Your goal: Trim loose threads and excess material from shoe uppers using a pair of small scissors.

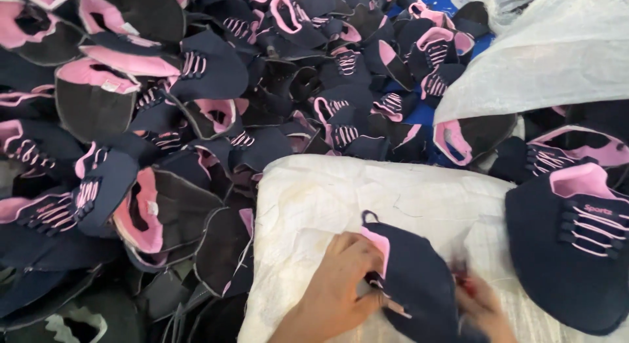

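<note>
My left hand (341, 284) grasps the navy and pink shoe upper (413, 277) lying on the white woven sack (314, 199), and my blurred right hand (481, 304) pinches something red, so I think a slip could cut the laces.

A single head-worn view looks steeply down, close over a white-covered work surface (314, 192), facing forward.

- Two bare hands enter the frame at about six o'clock.
- The left hand (341, 287) shows no glove, ring or sleeve.
- The right hand (481, 307) is motion-blurred, its wrist uncovered.
</note>
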